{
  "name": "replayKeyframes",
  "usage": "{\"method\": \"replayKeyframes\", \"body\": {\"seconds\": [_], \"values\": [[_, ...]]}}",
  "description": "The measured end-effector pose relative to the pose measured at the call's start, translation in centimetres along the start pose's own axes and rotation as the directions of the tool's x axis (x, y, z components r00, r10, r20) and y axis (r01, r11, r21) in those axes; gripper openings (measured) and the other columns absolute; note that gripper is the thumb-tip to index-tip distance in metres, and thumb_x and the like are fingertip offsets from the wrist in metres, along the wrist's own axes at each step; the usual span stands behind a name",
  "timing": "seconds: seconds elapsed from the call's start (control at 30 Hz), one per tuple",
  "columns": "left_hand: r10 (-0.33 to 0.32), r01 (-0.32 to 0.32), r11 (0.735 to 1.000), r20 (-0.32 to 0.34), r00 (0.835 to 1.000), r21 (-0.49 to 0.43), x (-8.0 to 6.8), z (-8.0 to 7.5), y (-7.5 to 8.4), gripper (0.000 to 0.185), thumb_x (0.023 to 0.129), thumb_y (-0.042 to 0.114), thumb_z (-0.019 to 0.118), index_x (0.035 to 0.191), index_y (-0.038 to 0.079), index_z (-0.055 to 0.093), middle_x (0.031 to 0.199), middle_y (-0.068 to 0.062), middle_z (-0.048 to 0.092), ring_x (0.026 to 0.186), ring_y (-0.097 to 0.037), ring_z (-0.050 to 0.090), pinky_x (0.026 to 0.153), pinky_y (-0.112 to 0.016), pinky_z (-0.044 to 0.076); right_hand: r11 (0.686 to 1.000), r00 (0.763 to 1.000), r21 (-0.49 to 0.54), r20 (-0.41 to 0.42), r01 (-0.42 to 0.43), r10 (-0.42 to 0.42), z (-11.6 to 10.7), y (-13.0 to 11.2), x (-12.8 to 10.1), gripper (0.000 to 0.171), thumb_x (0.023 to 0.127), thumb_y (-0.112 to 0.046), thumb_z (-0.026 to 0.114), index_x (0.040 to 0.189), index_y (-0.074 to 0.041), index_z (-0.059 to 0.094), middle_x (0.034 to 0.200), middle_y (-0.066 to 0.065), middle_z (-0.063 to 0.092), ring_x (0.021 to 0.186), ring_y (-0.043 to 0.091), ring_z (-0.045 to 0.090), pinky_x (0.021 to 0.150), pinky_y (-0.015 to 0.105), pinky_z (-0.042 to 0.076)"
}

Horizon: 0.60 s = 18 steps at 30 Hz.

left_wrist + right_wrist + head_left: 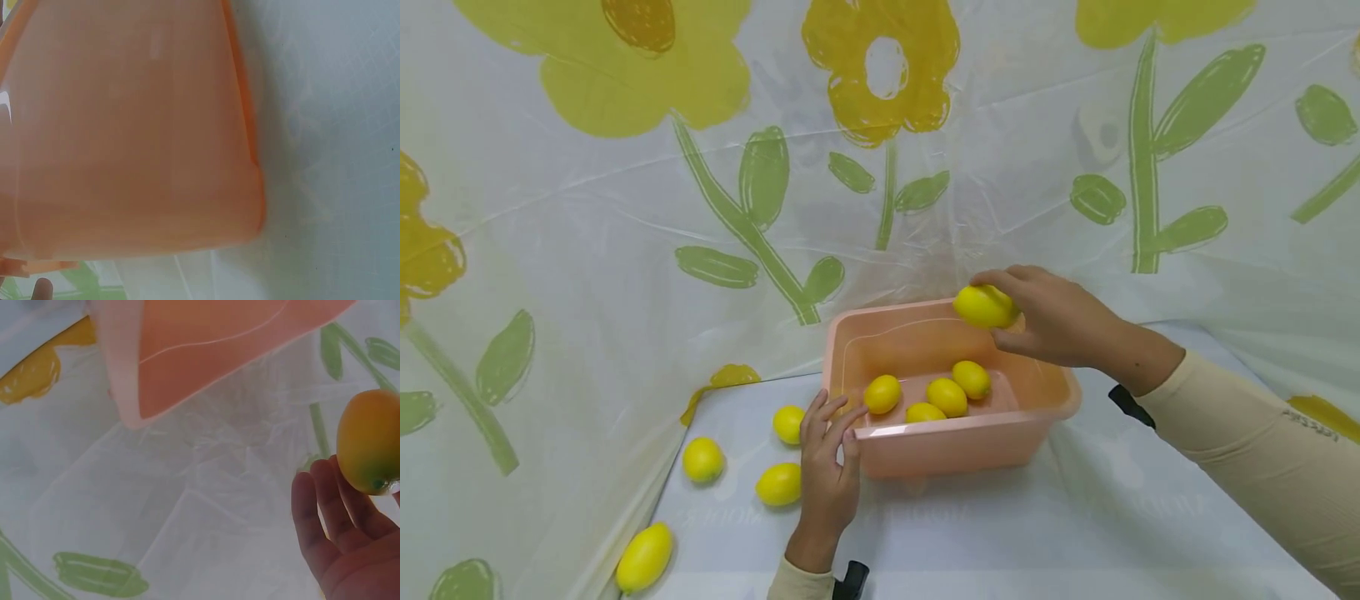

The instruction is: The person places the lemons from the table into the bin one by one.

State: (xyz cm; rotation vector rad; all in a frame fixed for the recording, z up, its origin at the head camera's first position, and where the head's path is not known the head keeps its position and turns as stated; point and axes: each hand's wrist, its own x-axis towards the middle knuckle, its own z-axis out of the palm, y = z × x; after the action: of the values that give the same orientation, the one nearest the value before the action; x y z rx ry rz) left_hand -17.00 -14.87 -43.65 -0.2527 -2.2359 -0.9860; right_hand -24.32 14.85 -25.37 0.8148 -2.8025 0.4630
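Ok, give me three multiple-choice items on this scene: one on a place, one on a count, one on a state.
1. Where is the lemon that the right hand holds?
A. Above the pink tub's far rim
B. On the table left of the tub
C. On the tub's floor

2. How many lemons lie inside the pink tub?
A. Two
B. Four
C. Seven

3. What is the left hand doing?
A. Pinching a lemon
B. Resting on the tub's near left corner
C. Hanging in the air, clear of everything

Answers:
1 A, the head view shows the held lemon up over the back edge.
2 B, four lemons lie together on the tub's floor.
3 B, its fingers lie on the rim at that corner, with no lemon in them.
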Motion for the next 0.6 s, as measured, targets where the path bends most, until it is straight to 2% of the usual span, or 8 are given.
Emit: {"method": "replayKeyframes", "body": {"seconds": [0.2,0.37,0.5,0.6], "values": [[-0.002,0.002,1.000,-0.001,1.000,-0.018,0.0,0.0,-0.1,0.027,0.097,0.010,0.055,0.115,0.017,0.072,0.136,-0.006,0.059,0.147,-0.025,0.033,0.113,-0.063,0.035,1.000,0.996,0.008,0.086,-0.015,0.014,1.0,-0.3,2.2,0.061,0.084,-0.020,0.075,0.140,-0.019,0.051,0.135,0.017,0.058,0.114,0.034,0.059,0.091,0.052,0.056],[0.005,-0.005,1.000,-0.006,1.000,-0.009,0.0,0.0,-0.1,0.027,0.096,0.010,0.056,0.116,0.018,0.072,0.136,-0.005,0.059,0.147,-0.024,0.034,0.112,-0.062,0.037,0.998,0.987,0.055,0.161,0.008,-0.017,2.3,-0.3,3.7,0.059,0.085,-0.018,0.073,0.140,-0.019,0.052,0.135,0.015,0.059,0.115,0.032,0.058,0.096,0.052,0.054],[0.000,0.000,1.000,-0.003,1.000,-0.008,0.0,0.0,-0.2,0.026,0.097,0.014,0.055,0.116,0.019,0.072,0.136,-0.005,0.059,0.148,-0.023,0.033,0.113,-0.059,0.037,0.996,0.975,0.082,0.216,0.038,-0.055,3.5,-0.4,4.7,0.056,0.085,-0.016,0.071,0.138,-0.021,0.053,0.134,0.011,0.059,0.115,0.030,0.057,0.098,0.051,0.051],[-0.008,0.008,1.000,0.007,1.000,-0.012,0.0,0.0,-0.2,0.027,0.098,0.014,0.055,0.117,0.020,0.072,0.137,-0.003,0.058,0.148,-0.021,0.032,0.115,-0.056,0.036,0.997,0.960,0.056,0.274,0.046,-0.059,4.4,-0.8,5.4,0.057,0.086,-0.018,0.071,0.140,-0.023,0.052,0.135,0.009,0.059,0.116,0.028,0.056,0.098,0.050,0.051]]}}
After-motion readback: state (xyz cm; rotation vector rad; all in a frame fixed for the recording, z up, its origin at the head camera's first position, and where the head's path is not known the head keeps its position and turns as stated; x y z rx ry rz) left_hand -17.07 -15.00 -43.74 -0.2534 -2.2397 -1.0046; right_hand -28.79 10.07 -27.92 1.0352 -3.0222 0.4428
